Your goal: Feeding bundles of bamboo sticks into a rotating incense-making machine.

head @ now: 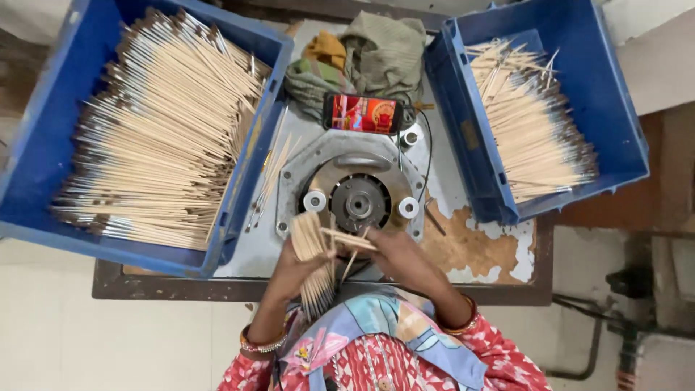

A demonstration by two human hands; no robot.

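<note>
Hands [300,264] [387,250] grip wooden sticks [313,250] above machine [358,201].

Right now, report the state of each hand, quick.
Left hand: closed around a bundle of thin wooden sticks.
Right hand: pinching a single stick crosswise over the bundle.

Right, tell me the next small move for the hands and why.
Probably feed the single stick into the round machine head. The right hand pinches that stick crosswise just below the head, while the left hand grips a bundle of sticks beside it. The stick's tip already lies close to the head, so a short push forward seems the likely step.
</note>
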